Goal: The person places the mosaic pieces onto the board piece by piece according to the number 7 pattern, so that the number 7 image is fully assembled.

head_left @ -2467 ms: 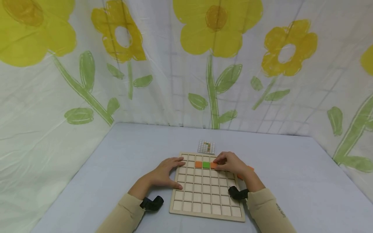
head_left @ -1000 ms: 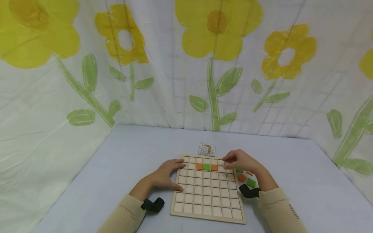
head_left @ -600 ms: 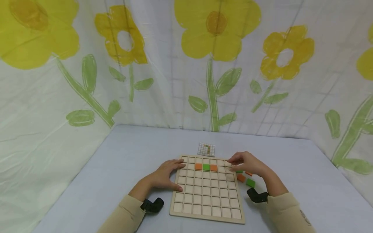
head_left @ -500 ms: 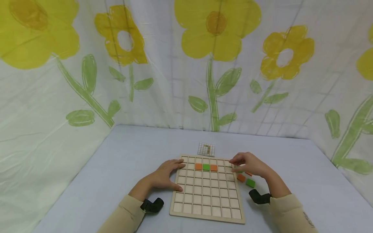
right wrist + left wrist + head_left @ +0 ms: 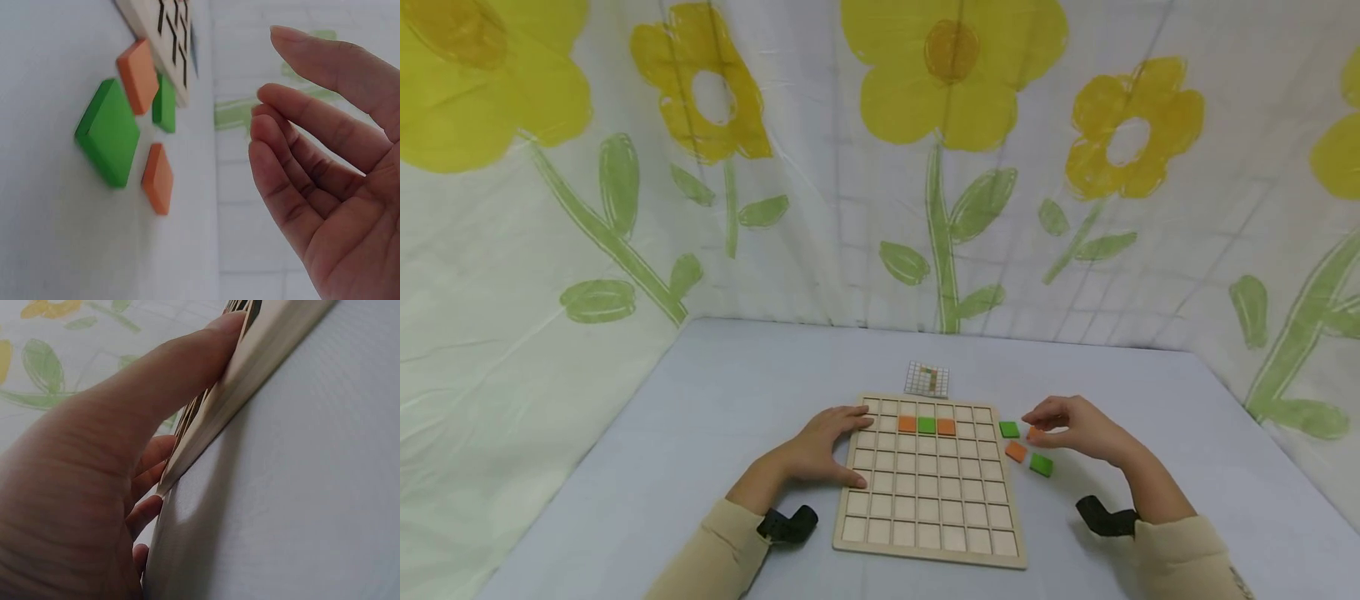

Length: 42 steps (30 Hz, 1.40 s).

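Observation:
My left hand rests on the left edge of a wooden grid board, thumb and fingers spread along the frame. In the left wrist view, the thumb lies over the board's edge. Near the board's far side, a green tile sits in a row between two orange tiles. My right hand hovers at the loose tiles right of the board, thumb and fingers apart with nothing between them. In the right wrist view, two green tiles and two orange ones lie below it, including a large-looking green tile.
A small card with a printed grid and coloured squares lies just beyond the board. The pale table ends at a white curtain painted with yellow flowers.
My right hand was at the row's right-hand orange tile, then drew away rightward, off the board to the loose tiles. They now show more fully. My left hand stays on the board's edge.

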### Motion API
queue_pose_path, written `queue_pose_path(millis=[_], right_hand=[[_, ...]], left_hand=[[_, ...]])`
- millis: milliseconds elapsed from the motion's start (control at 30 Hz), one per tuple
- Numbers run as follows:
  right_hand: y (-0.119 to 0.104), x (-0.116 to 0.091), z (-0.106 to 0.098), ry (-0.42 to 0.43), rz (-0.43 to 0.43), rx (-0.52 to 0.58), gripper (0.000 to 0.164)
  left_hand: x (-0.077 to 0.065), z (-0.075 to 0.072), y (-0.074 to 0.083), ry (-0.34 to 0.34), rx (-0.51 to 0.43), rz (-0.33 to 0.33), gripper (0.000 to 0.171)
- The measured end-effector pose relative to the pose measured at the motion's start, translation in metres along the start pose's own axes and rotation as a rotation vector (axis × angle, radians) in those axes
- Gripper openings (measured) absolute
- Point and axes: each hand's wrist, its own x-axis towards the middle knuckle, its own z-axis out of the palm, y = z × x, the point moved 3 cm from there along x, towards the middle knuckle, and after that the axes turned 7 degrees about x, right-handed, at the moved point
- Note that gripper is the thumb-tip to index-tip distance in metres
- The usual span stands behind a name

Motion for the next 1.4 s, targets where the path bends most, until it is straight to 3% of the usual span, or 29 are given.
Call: queue_pose_path(millis=[533,800,1400], right_hand=[[0.017,-0.02,0.008,0.009,0.019,0.056,0.036],[0.029,-0.023,0.015,0.041,0.122,0.066,0.036],[0.039,-0.022,0.025,0.07,0.179,0.031,0.033]], left_hand=[[-0.001,0.002,-0.002,-0.004,0.003,-0.02,0.089],[0.0,0.003,-0.002,0.001,0.004,-0.004,0.089],[0.0,0.002,0.0,-0.004,0.008,-0.013,0.089]])
